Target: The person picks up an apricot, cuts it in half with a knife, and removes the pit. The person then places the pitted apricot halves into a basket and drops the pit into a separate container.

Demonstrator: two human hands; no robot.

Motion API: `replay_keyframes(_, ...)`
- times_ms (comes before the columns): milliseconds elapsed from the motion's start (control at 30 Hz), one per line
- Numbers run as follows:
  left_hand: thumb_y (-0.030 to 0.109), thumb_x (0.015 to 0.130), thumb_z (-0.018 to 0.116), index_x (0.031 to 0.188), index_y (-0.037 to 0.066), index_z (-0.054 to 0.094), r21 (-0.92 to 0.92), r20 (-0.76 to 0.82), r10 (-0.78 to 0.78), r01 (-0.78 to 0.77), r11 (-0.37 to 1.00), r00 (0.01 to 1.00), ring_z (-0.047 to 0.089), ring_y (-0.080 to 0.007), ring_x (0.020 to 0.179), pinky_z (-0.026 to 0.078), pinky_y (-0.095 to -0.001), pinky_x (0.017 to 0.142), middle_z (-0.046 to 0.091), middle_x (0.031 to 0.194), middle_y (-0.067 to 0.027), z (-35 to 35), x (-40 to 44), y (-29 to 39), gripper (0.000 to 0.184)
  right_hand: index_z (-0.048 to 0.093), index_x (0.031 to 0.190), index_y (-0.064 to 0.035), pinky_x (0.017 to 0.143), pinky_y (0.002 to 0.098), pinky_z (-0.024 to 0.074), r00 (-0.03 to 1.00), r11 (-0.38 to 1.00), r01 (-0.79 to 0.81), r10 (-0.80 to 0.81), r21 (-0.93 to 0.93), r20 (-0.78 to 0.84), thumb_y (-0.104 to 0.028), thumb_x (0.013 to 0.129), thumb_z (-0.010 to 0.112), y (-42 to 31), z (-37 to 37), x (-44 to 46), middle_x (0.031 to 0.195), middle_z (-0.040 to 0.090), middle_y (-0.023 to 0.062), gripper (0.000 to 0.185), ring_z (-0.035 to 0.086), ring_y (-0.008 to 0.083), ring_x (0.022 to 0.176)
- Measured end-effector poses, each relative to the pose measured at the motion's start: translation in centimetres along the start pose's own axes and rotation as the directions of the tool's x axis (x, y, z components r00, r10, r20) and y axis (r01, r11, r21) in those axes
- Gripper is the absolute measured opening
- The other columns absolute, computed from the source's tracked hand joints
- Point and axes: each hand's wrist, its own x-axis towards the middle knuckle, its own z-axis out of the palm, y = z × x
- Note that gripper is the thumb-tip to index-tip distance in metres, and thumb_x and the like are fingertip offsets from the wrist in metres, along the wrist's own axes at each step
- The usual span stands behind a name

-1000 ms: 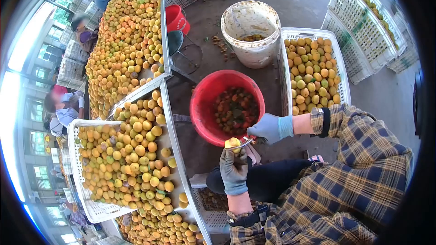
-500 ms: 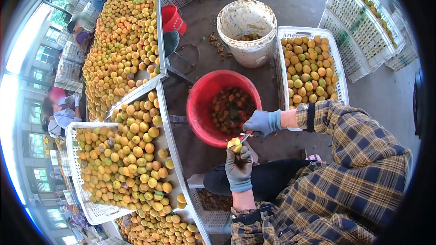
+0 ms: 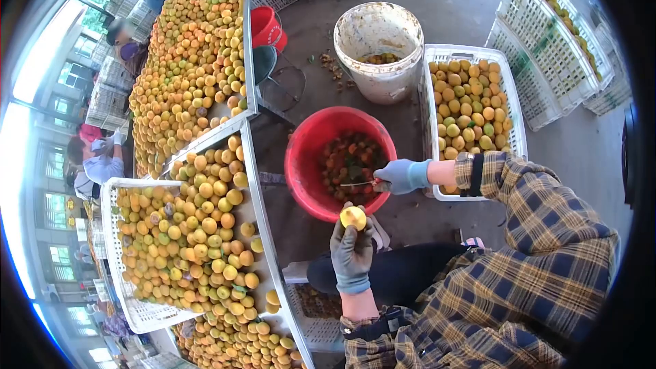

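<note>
My left hand [image 3: 352,253], in a grey glove, grips a yellow apricot [image 3: 353,217] between thumb and fingers. A smooth, pale yellow face of the fruit is turned up. My right hand [image 3: 400,176], gloved too, is closed round the red handle of a small knife [image 3: 357,184]. The thin blade points left, above the fruit and apart from it. Both hands are at the near side of a red bucket [image 3: 298,181], which holds orange and brownish fruit pieces.
A metal-edged table [image 3: 263,232] bears heaped apricots and a tipped white crate [image 3: 130,301]. Beyond the red bucket stand a stained white bucket [image 3: 383,85] and a crate of apricots [image 3: 516,119]. Stacked crates [image 3: 540,61] are at right. Other people [image 3: 102,160] work across the table.
The knife has moved up and away from the apricot, its blade now over the red bucket. My left hand has turned, showing the fruit's pale face. The view has shifted slightly.
</note>
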Motion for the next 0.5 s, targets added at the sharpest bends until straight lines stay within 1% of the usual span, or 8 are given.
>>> replay_keyframes(33, 0.01, 0.087, 0.061, 0.129, -0.002, 0.043, 0.018, 0.005, -0.013, 0.013, 1.0, 1.0, 0.062, -0.0252, 0.096, 0.053, -0.0299, 0.077, 0.058, 0.117, -0.0179, -0.5, -0.1, 0.0, 0.048, 0.056, 0.096, -0.0078, 0.068, 0.0456, 0.0472, 0.999, 0.995, -0.028, 0.032, 0.098, -0.042, -0.04, 0.09, 0.05, -0.2, 0.3, -0.2, 0.078, 0.064, 0.0173, 0.033, 0.061, 0.0391, 0.076)
replay_keyframes(67, 0.011, 0.087, 0.061, 0.13, -0.002, 0.042, 0.031, 0.009, -0.018, 0.018, 0.999, 1.0, 0.062, -0.0249, 0.096, 0.053, -0.0299, 0.077, 0.058, 0.117, -0.0175, -0.8, -0.1, -0.1, 0.048, 0.056, 0.096, -0.0078, 0.068, 0.0456, 0.0472, 0.999, 0.995, -0.024, 0.028, 0.097, -0.04, -0.04, 0.09, 0.05, -0.8, -0.1, -0.5, 0.078, 0.064, 0.0173, 0.033, 0.061, 0.0391, 0.076)
replay_keyframes(133, 0.009, 0.088, 0.06, 0.13, -0.001, 0.043, 0.001, 0.018, -0.011, 0.011, 1.0, 1.0, 0.062, -0.025, 0.095, 0.053, -0.0302, 0.078, 0.058, 0.117, -0.0163, -1.2, -0.4, -0.1, 0.047, 0.055, 0.092, -0.007, 0.066, 0.0456, 0.0471, 0.975, 0.904, 0.189, -0.125, 0.383, -0.186, -0.037, 0.089, 0.053, -2.8, -1.0, -1.9, 0.076, 0.063, 0.018, 0.03, 0.061, 0.0396, 0.074)
replay_keyframes(167, 0.008, 0.088, 0.059, 0.128, -0.001, 0.044, 0.018, 0.022, -0.01, 0.009, 1.0, 1.0, 0.062, -0.0243, 0.095, 0.052, -0.0301, 0.078, 0.059, 0.116, -0.0155, -1.6, -0.5, 0.0, 0.044, 0.054, 0.095, -0.0082, 0.062, 0.045, 0.0472, 0.957, 0.9, 0.272, -0.217, 0.34, -0.192, -0.031, 0.086, 0.057, -3.5, -1.3, -2.3, 0.074, 0.062, 0.0171, 0.025, 0.061, 0.0392, 0.07)
replay_keyframes(200, 0.007, 0.088, 0.058, 0.127, -0.001, 0.045, 0.036, 0.033, -0.008, 0.007, 0.999, 0.999, 0.062, -0.0237, 0.095, 0.052, -0.0299, 0.078, 0.059, 0.115, -0.0148, -1.8, -0.4, 0.1, 0.042, 0.054, 0.095, -0.0082, 0.062, 0.045, 0.0472, 0.957, 0.899, 0.274, -0.218, 0.341, -0.193, -0.031, 0.086, 0.057, -4.1, -1.5, -2.6, 0.074, 0.062, 0.0171, 0.025, 0.061, 0.0392, 0.07)
replay_keyframes(267, 0.007, 0.088, 0.058, 0.125, -0.001, 0.046, 0.062, -0.013, -0.027, 0.027, 0.998, 1.0, 0.062, -0.0228, 0.094, 0.052, -0.0295, 0.077, 0.059, 0.114, -0.014, -1.6, -0.3, 0.1, 0.04, 0.053, 0.098, -0.0097, 0.06, 0.0457, 0.0471, 0.95, 0.95, 0.312, -0.311, 0.011, -0.03, -0.026, 0.082, 0.058, -4.7, -1.6, -3.0, 0.072, 0.061, 0.0169, 0.024, 0.06, 0.0387, 0.067)
replay_keyframes(300, 0.006, 0.088, 0.057, 0.124, -0.001, 0.047, 0.084, -0.06, -0.043, 0.048, 0.995, 0.997, 0.062, -0.022, 0.093, 0.051, -0.029, 0.075, 0.06, 0.113, -0.0132, -1.4, -0.3, 0.1, 0.038, 0.052, 0.1, -0.0104, 0.061, 0.0457, 0.0475, 0.947, 0.947, 0.321, -0.321, -0.023, -0.013, -0.024, 0.078, 0.059, -4.5, -1.2, -2.9, 0.07, 0.061, 0.0166, 0.027, 0.061, 0.0382, 0.067)
replay_keyframes(500, 0.007, 0.087, 0.058, 0.12, -0.002, 0.05, 0.14, -0.18, -0.053, 0.079, 0.987, 0.982, 0.062, -0.0209, 0.091, 0.051, -0.0275, 0.073, 0.062, 0.107, -0.0119, -1.3, -0.6, -0.3, 0.034, 0.053, 0.102, -0.01, 0.061, 0.0457, 0.0481, 0.947, 0.948, 0.303, -0.288, -0.099, 0.145, -0.025, 0.079, 0.059, -4.9, -2.6, -3.0, 0.073, 0.063, 0.0161, 0.029, 0.062, 0.0381, 0.07)
